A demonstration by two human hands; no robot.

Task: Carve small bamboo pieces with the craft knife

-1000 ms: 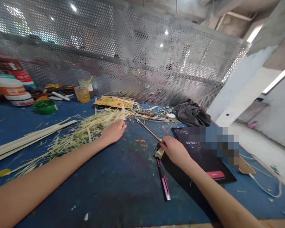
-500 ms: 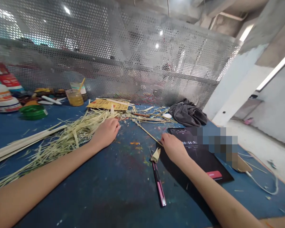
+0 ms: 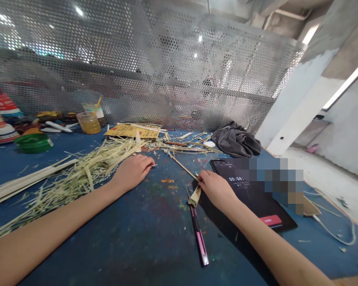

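Note:
My left hand lies on the blue table at the edge of a heap of bamboo shavings, fingers curled loosely with a thin sliver at the fingertips. My right hand is closed in a pinch on the near end of a thin bamboo stick that runs up and left across the table. A pale curled shaving lies just left of that hand, over the tip of a pink utility knife.
A black tablet with a timer lies right of my right hand. A grey cloth sits behind it. Long bamboo strips, a green lid, jars and tubs stand left. Perforated metal screen closes the back.
The view shifted slightly left and down. My right hand let go of the curled shaving by the knife and now pinches the thin stick. My left hand stayed by the shavings.

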